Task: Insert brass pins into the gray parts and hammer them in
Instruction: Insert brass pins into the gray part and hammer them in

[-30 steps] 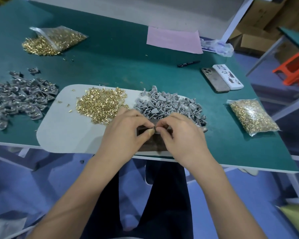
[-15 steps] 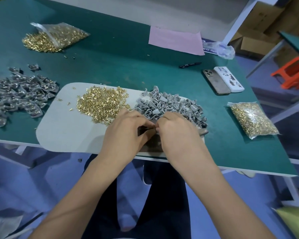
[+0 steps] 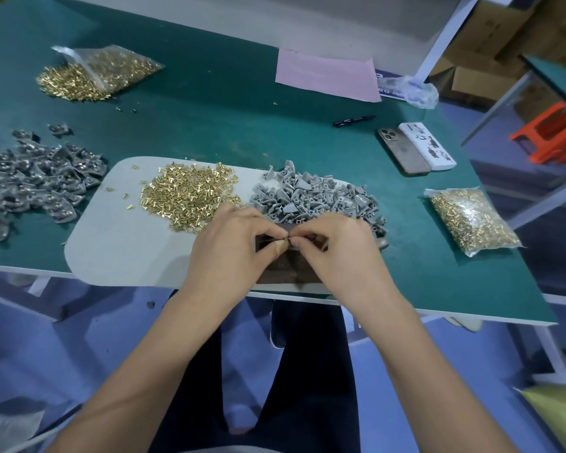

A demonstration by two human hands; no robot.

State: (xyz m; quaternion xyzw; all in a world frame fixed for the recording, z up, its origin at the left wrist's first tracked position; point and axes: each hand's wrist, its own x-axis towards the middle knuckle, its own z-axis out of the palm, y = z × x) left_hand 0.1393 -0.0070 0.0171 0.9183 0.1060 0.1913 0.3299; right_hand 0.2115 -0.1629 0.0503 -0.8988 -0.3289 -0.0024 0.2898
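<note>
We work at a dark green surface (image 3: 209, 125) with a white front edge, and a pale gray mat (image 3: 111, 243) lies on it at the near side. On the mat sit a loose heap of brass pins (image 3: 187, 199) and, just beside it to the right, a heap of gray parts (image 3: 314, 197). Our left hand (image 3: 229, 253) and right hand (image 3: 340, 253) meet fingertip to fingertip over a dark block (image 3: 285, 269) at the near edge of the mat; both pinch something small between them, too small for us to tell whether it is a pin or a part. A tan bandage wraps the left thumb. To the left, off the mat, lies a pile of darker gray pieces (image 3: 36, 178). At the far left an open clear bag (image 3: 111, 67) spills more brass pins, and a sealed bag of pins (image 3: 471, 220) rests at the right. Farther back we see a pink sheet (image 3: 327, 76), a crumpled plastic wrap (image 3: 409, 91), a black marker (image 3: 353, 120), and a phone (image 3: 402, 152) touching a white case (image 3: 428, 147) with dark figures printed on it. We can read no writing anywhere. Beyond the surface stand cardboard boxes (image 3: 490, 37), a white frame post (image 3: 445, 34) and an orange stool (image 3: 549, 135) on a blue floor (image 3: 389, 371).
</note>
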